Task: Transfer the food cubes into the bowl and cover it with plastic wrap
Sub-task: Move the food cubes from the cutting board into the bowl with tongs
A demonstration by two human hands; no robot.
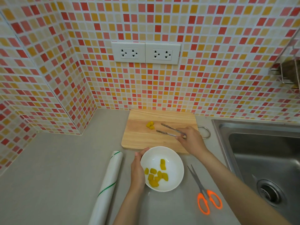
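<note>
A white bowl (172,161) on the grey counter holds several yellow food cubes (156,175). My left hand (138,169) grips the bowl's left rim. A few more yellow cubes (150,125) lie on the wooden cutting board (142,138) behind the bowl. My right hand (192,139) holds metal tongs (168,131) over the board, their tips spread apart and empty, just right of those cubes. A roll of plastic wrap (108,182) lies left of the bowl.
Orange-handled scissors (205,194) lie right of the bowl. A steel sink (263,159) fills the right side. The tiled wall with two sockets (146,53) stands behind the board, and a wire rack (289,73) hangs at the far right.
</note>
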